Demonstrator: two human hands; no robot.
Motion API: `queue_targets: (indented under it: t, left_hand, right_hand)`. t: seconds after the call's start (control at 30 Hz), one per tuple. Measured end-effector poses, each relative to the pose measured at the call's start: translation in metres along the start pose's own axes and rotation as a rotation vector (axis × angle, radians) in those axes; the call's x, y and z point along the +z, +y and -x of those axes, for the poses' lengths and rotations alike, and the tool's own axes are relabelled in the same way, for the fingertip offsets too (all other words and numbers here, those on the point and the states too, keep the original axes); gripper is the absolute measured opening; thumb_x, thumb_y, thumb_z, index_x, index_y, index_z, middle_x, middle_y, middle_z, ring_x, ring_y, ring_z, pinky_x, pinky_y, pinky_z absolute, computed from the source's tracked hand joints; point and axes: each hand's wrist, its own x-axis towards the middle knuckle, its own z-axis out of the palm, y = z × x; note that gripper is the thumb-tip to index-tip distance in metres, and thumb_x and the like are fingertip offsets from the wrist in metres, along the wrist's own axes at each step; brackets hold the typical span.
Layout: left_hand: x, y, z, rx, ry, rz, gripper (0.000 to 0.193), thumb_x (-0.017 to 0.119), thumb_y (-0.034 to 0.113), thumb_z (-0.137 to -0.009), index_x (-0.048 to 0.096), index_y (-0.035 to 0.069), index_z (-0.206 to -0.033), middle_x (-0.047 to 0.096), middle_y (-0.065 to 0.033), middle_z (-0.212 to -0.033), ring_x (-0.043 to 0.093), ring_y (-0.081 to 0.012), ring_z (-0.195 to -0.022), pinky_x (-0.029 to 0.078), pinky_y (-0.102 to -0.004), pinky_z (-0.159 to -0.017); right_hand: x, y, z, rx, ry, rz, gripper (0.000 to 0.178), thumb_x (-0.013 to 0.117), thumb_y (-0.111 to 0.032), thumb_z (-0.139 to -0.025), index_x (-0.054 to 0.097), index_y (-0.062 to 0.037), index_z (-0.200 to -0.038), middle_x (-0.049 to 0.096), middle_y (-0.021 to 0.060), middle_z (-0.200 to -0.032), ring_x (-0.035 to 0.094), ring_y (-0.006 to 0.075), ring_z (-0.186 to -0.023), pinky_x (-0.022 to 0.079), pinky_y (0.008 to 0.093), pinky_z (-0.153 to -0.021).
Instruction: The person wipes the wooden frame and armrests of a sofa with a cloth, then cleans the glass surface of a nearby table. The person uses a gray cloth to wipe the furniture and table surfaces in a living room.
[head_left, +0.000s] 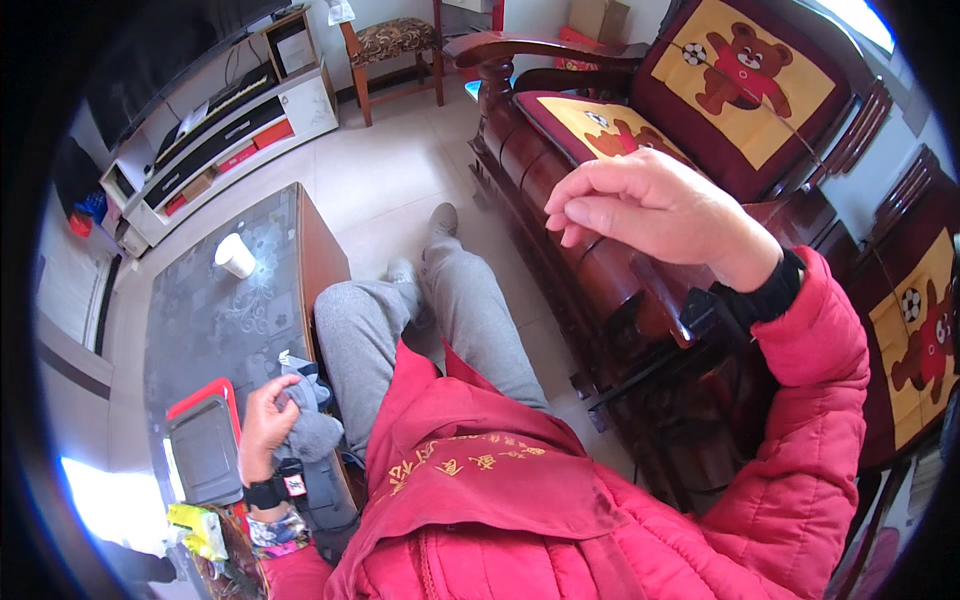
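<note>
My left hand point(266, 425) is closed at the right edge of the low table, its thumb and fingers on a soft grey fabric piece point(314, 436). Whether this is a sock, a glove or a cloth I cannot make out. Raised in front of the wooden sofa, my right hand point(655, 208) has its fingers curled together against the thumb. Anything small between them is hidden. Dark bands circle both wrists.
The dark patterned table point(205, 330) holds a white paper cup point(235, 256), a red-rimmed grey tray point(203, 450) and a yellow packet point(198, 531). A wooden sofa point(520, 140) with bear cushions point(745, 85) stands right. A stool point(395, 45) and TV cabinet point(310, 105) are farther off.
</note>
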Motion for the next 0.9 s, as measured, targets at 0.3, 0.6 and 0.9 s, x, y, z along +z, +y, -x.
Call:
queue_targets:
  t: [0.3,0.6,0.9]
  left_hand:
    - [-0.011,0.099,-0.092,0.597,0.213,0.058,0.037,0.048,-0.001,-0.068,0.055,-0.001,-0.105,0.061,-0.0133,-0.096,0.058,-0.0179,-0.091,0.043,-0.0284,-0.082]
    - [0.054,0.094,-0.199,0.685,0.139,0.501,0.038,0.055,0.008,-0.079,0.046,0.001,-0.115,0.055,-0.0080,-0.104,0.052,-0.0152,-0.094,0.043,-0.0287,-0.079]
    - [0.171,0.105,-0.204,0.261,-0.292,0.867,0.041,0.045,0.000,-0.077,0.044,-0.003,-0.118,0.052,-0.0067,-0.108,0.050,-0.0131,-0.098,0.040,-0.0256,-0.087]
  right_hand:
    - [0.067,-0.041,-0.101,-0.419,-0.026,0.303,0.026,0.054,-0.020,-0.081,0.056,-0.0009,-0.098,0.059,0.0176,-0.076,0.059,0.0309,-0.068,0.046,0.0347,-0.061]
    - [0.157,0.029,-0.173,-0.537,0.648,0.404,0.026,0.063,-0.012,-0.065,0.054,-0.0007,-0.087,0.047,0.0210,-0.110,0.043,0.0379,-0.105,0.040,0.0423,-0.086]
    - [0.218,0.173,-0.047,0.242,0.598,-0.058,0.067,0.059,-0.029,-0.078,0.028,0.0036,-0.129,0.019,0.0348,-0.133,0.022,0.0439,-0.126,0.024,0.0402,-0.103]
